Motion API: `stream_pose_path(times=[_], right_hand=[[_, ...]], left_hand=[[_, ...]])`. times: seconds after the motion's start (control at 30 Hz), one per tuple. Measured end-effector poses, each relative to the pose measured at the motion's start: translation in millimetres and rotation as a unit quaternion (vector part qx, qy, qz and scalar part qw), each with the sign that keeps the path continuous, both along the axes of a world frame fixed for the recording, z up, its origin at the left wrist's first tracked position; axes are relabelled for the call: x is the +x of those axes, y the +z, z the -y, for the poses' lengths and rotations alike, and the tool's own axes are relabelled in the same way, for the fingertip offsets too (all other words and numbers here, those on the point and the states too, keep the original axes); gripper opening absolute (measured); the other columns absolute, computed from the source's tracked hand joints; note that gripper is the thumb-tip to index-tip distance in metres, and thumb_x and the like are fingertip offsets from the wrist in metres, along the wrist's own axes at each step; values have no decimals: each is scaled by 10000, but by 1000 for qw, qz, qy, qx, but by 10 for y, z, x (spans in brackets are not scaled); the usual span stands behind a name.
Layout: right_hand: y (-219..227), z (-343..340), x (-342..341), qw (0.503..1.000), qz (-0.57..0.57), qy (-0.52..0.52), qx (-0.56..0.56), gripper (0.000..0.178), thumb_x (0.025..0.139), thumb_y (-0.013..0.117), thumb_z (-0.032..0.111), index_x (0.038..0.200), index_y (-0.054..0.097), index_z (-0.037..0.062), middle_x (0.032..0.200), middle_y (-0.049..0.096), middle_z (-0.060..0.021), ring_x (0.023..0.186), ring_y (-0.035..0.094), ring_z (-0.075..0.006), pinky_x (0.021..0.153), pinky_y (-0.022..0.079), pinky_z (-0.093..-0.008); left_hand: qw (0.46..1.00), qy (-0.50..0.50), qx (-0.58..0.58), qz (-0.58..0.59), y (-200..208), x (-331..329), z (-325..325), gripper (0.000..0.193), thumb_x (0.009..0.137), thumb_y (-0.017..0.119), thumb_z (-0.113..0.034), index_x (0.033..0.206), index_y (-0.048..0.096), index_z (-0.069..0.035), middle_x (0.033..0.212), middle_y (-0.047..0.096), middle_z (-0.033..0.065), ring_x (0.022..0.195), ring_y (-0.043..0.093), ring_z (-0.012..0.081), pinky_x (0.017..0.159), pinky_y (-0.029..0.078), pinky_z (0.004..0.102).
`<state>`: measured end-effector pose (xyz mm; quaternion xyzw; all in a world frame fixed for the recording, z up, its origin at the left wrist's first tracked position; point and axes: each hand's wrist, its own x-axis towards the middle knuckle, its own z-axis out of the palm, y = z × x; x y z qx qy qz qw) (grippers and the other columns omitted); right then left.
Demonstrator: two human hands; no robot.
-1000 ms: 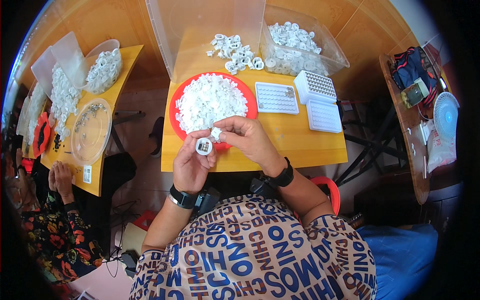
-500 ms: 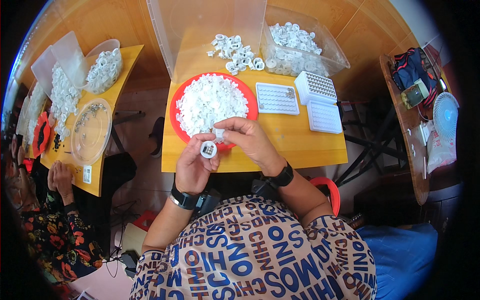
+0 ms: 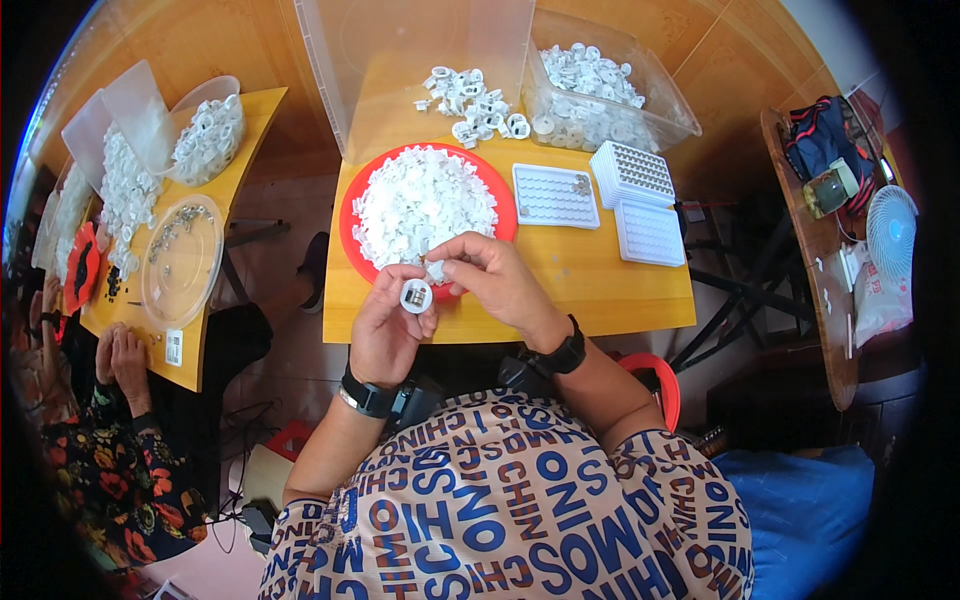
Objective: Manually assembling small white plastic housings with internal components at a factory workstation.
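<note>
My left hand (image 3: 385, 325) is closed round a white round plastic housing (image 3: 416, 296), its open face turned up with small metal and dark parts inside. Just above it, my right hand (image 3: 492, 280) pinches a small white plastic piece (image 3: 436, 270) between thumb and forefinger. The two pieces are very close; whether they touch I cannot tell. Both hands are over the near rim of a red round tray (image 3: 352, 235), heaped with small white plastic pieces (image 3: 425, 205).
Right of the tray lie a white slotted tray (image 3: 553, 212) and stacked white trays (image 3: 632, 175). Behind are loose white housings (image 3: 465, 100) and a clear bin (image 3: 660, 120) of housings. At the left, a co-worker's hands (image 3: 122, 360) rest by another table (image 3: 180, 370).
My right hand has tilted the small white piece and brought it slightly lower and left, toward the housing. The housing in my left hand has turned slightly.
</note>
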<state>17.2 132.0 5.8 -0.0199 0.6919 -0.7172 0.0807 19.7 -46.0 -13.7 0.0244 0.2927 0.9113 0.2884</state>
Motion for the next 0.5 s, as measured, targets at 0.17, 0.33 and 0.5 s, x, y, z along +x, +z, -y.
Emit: stream_pose_path(times=[0.17, 0.33, 0.5], right_hand=[[27, 3, 3, 998, -25, 53, 33, 189, 920, 555, 32, 1094, 620, -5, 926, 654, -25, 781, 591, -65, 705, 495, -218], [-34, 20, -11, 998, 9, 22, -58, 183, 900, 588, 27, 1077, 619, -4, 930, 658, -30, 817, 610, -78, 746, 495, -224], [-85, 52, 9, 993, 4, 1, -116, 205, 868, 628, 18, 1069, 607, -18, 946, 644, -38, 862, 618, -99, 788, 500, -230]], left_hand=[[999, -11, 29, -12, -27, 4, -25, 243, 988, 458, -298, 1061, 493, -69, 928, 604, 75, 725, 593, 120, 625, 476, 228], [998, -18, 62, -25, -68, 13, -34, 238, 987, 459, -285, 1067, 490, -63, 934, 608, 84, 774, 611, 149, 668, 500, 249], [997, 4, 75, 0, -66, 27, -42, 246, 984, 460, -277, 1071, 497, -50, 929, 611, 98, 814, 617, 163, 713, 511, 260]])
